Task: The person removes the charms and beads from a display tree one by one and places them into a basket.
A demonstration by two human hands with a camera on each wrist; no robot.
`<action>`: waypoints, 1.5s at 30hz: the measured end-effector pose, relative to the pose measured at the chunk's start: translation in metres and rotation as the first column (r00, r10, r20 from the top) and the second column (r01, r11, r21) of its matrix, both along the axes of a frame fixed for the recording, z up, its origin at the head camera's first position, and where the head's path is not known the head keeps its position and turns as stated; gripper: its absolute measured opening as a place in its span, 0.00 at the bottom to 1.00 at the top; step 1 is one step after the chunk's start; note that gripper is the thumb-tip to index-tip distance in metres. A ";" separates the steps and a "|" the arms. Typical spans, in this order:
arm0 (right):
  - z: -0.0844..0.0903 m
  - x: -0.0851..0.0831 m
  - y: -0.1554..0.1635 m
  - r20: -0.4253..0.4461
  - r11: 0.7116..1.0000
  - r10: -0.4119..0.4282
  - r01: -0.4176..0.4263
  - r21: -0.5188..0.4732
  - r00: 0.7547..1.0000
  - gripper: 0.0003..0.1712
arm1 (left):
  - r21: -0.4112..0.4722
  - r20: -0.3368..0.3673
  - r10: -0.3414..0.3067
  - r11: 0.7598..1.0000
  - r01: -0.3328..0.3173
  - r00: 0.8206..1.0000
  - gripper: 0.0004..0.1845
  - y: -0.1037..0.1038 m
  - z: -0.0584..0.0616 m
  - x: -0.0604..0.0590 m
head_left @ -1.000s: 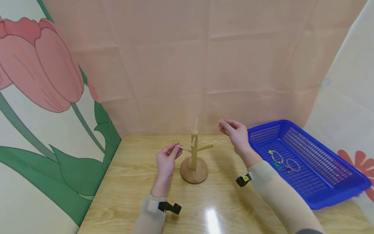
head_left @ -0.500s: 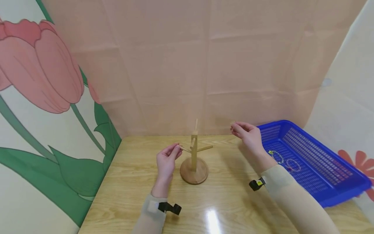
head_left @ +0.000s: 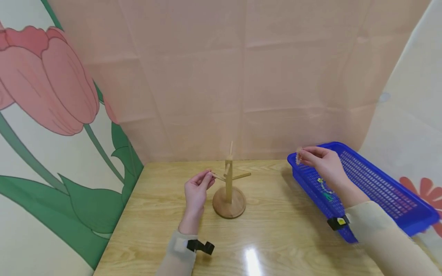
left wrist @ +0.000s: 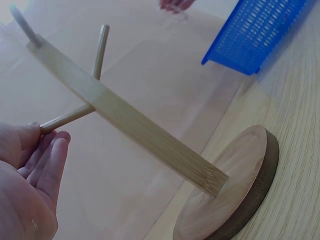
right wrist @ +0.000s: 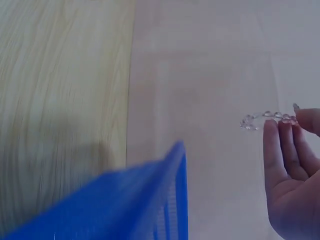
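A wooden stand point(head_left: 229, 184) with a round base and several thin pegs stands on the table. My left hand point(head_left: 197, 191) pinches the tip of its left peg point(left wrist: 67, 119) between thumb and fingers. Over the near-left rim of the blue basket, my right hand point(head_left: 324, 163) pinches a bracelet of clear beads point(right wrist: 267, 116), which hangs from the fingertips as a loop. Below that hand, inside the basket, lies another beaded bracelet point(head_left: 324, 188) with yellow and green parts, partly covered by the wrist.
The blue plastic basket point(head_left: 383, 176) with mesh walls stands at the right on the wooden table point(head_left: 269, 237). A pinkish cloth point(head_left: 193, 76) hangs behind the table. At the left, a panel with a tulip print point(head_left: 51, 84) borders it.
My right hand has moved right with the clear bracelet, from beside the stand to over the basket. The left hand stays on the peg.
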State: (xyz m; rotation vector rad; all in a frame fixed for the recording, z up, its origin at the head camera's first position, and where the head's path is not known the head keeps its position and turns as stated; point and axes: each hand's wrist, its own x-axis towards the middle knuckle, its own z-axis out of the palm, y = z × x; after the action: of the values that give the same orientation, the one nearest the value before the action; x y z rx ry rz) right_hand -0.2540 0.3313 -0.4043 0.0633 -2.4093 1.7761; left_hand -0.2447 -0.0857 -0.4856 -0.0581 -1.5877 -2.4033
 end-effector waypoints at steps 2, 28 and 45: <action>0.001 0.004 0.012 0.018 0.998 -0.003 0.001 0.070 1.000 0.31 | 0.003 0.001 0.002 1.000 -0.002 1.000 0.14 0.000 0.000 0.000; -0.016 0.001 0.111 0.076 0.750 0.008 -0.056 0.659 0.997 0.32 | 0.027 0.012 0.017 1.000 -0.017 1.000 0.10 0.001 0.005 0.001; -0.050 -0.020 0.160 0.112 0.597 0.041 -0.114 0.794 0.993 0.17 | 0.012 0.010 0.006 1.000 -0.006 1.000 0.13 0.001 0.002 0.001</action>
State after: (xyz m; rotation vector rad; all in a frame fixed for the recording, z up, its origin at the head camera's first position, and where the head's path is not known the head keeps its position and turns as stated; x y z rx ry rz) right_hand -0.2744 0.4912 -0.4546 0.1960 -3.0915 0.5458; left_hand -0.2439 -0.0847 -0.4831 -0.0391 -1.5750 -2.4117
